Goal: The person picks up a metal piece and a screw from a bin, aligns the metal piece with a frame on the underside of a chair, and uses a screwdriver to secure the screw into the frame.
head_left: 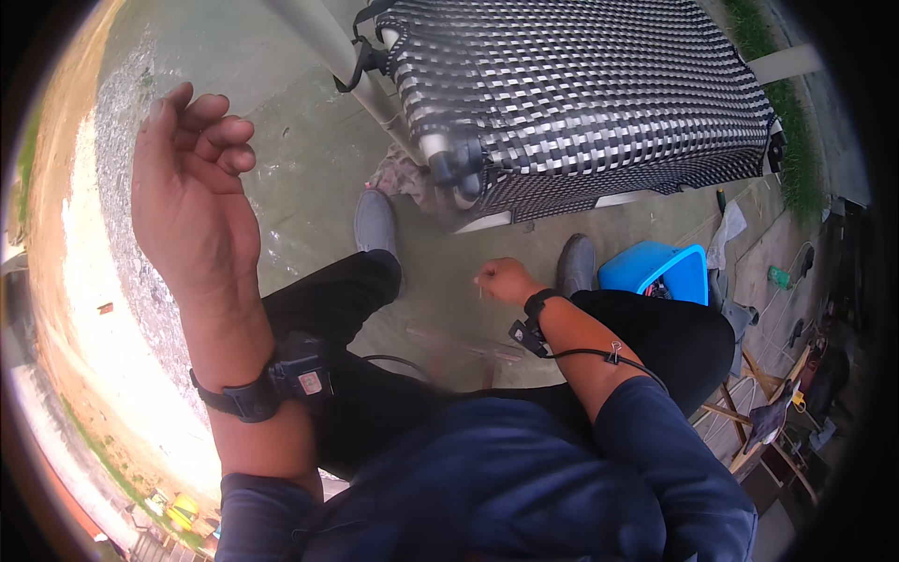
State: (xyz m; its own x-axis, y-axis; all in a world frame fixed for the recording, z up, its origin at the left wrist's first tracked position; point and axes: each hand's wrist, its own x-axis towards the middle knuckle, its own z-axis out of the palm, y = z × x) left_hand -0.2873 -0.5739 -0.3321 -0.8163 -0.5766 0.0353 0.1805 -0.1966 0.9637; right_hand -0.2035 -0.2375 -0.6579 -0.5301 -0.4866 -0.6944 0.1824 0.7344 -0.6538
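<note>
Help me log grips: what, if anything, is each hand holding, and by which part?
The left hand holds nothing visible. The right hand seems to pinch a thin pale sliver by its upper end, too small to be sure.

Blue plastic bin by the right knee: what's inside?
A few small dark and reddish items show in the blue plastic bin, too small to identify. The right trouser leg and bin wall cover the rest.
</note>
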